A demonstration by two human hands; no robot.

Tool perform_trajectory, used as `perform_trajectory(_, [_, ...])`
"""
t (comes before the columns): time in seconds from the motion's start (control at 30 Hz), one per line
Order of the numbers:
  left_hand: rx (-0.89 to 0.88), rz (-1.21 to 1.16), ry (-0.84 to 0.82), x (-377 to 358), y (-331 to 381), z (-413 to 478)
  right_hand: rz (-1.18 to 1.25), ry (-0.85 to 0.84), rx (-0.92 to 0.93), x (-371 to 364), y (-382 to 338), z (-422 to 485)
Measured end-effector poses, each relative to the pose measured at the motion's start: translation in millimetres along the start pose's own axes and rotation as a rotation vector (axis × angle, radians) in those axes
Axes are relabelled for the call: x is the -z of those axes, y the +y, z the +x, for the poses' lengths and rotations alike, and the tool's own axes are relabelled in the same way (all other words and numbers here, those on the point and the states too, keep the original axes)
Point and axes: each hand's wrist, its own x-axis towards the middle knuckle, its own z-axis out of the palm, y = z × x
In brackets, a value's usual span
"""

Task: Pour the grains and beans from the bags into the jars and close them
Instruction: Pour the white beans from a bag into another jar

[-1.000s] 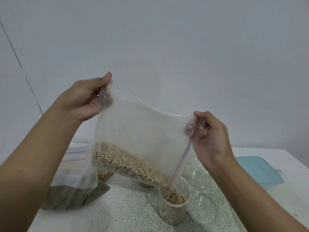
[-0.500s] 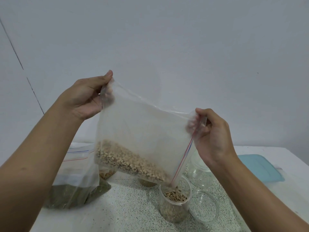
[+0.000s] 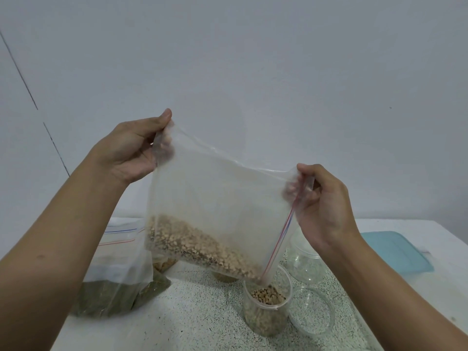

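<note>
A clear zip bag hangs tilted between both hands, with pale beans heaped along its lower edge. My left hand pinches the upper left corner. My right hand grips the zip end, lower on the right. The bag's bottom right corner points into a clear jar on the table, which is largely filled with the same beans. Two empty clear jars stand to the right, one near and one farther back.
A second zip bag with dark green grains lies at the left on the speckled table. Jars with brown contents stand partly hidden behind the held bag. A light blue lid lies at the right. A grey wall rises behind.
Both hands and the bag have stayed almost in place. The bean heap has slid a little toward the bag's lower right corner above the jar.
</note>
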Motion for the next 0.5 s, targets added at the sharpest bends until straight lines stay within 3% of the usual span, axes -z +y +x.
perform_trajectory(0.5, [-0.010,0.017,0.001,-0.2,2.9,1.8,0.018,-0.012,-0.003,-0.9,-1.0,-0.7])
